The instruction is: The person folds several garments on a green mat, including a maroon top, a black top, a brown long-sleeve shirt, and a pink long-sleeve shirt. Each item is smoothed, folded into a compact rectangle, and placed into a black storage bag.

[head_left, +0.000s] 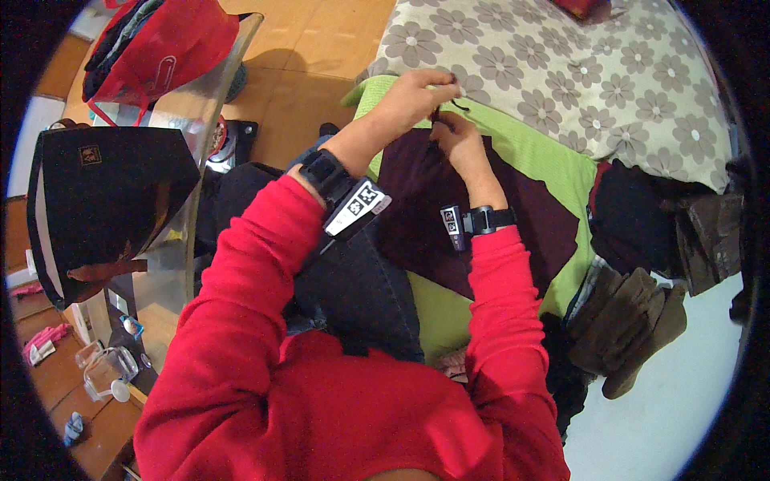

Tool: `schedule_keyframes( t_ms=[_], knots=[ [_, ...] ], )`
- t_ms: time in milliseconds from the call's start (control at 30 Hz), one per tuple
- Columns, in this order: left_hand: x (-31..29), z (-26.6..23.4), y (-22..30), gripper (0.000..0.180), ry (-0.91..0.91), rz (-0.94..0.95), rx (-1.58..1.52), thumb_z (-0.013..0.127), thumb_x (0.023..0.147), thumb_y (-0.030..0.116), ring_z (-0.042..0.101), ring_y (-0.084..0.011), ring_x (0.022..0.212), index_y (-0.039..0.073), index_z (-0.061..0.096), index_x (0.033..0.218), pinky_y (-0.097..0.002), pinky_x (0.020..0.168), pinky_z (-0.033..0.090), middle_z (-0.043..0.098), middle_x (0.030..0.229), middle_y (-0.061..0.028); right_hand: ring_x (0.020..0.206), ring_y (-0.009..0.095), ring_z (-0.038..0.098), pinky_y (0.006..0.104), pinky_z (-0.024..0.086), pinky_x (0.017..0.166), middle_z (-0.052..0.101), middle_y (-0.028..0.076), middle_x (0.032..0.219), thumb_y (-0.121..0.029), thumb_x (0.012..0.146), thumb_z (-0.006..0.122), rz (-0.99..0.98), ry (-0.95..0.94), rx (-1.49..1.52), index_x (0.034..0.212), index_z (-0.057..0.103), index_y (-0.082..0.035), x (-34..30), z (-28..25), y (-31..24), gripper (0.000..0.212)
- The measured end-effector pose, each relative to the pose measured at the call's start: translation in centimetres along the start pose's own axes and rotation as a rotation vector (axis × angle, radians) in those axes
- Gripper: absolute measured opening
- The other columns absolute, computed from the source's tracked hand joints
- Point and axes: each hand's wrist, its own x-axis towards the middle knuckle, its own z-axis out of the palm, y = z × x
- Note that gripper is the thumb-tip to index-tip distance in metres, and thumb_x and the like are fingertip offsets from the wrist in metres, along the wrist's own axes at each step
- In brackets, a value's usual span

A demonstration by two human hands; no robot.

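At the centre of the frame, my left hand (pixel 413 100) and right hand (pixel 455 136) meet fingertip to fingertip, both pinched shut on the upper edge of a dark maroon cloth (pixel 481 216). The cloth spreads down over a lime-green sheet (pixel 545 156) on the flower-patterned bedspread (pixel 561 64), its lower edge toward my lap. At right, brown and dark garments (pixel 642 313) crowd the green sheet's edge, near my right elbow. Bare wooden floor (pixel 313 56) lies open at upper centre, beyond my left hand. At left, a black bag (pixel 104 200) stands on a glass table (pixel 200 104); above it, in the upper left, a red bag (pixel 168 48) holds dark clothing.
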Motion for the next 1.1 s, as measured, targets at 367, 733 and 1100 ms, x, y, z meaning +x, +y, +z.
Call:
schedule_keyframes(
  t_ms=[367,733,1100],
  knots=[
    [1.2,0.3,-2.7,0.030,-0.253,-0.292,-0.034,0.049,0.090,0.022,0.058,-0.0143,0.086,0.001,0.062,0.107,-0.0267,0.079,0.045,0.064,0.094,-0.0070,0.065,0.006,0.047,0.0210,0.038,0.060,0.059,-0.001,0.075,-0.026,0.087,0.054,0.153,-0.246,0.318,0.085,0.064,-0.002,-0.3,-2.5,-0.7,0.026],
    [0.9,0.4,-5.3,0.026,-0.308,-0.285,0.133,0.054,0.085,0.017,0.055,-0.0127,0.077,0.003,0.063,0.105,-0.0248,0.073,0.044,0.064,0.084,-0.0054,0.081,0.020,0.060,0.0316,0.046,0.076,0.064,0.008,0.086,-0.008,0.078,0.058,-0.094,-0.062,-0.051,0.091,0.060,-0.002,0.0,-2.4,0.6,0.014],
    [0.7,0.6,-5.8,0.022,-0.391,-0.387,-0.149,0.056,0.084,0.016,0.056,-0.0114,0.074,0.001,0.064,0.097,-0.0225,0.069,0.043,0.062,0.079,-0.0037,0.084,0.036,0.057,0.0426,0.047,0.073,0.058,0.016,0.087,-0.006,0.078,0.059,-0.327,0.222,-0.383,0.089,0.053,-0.002,-0.5,-1.4,-0.2,0.014]
  ],
)
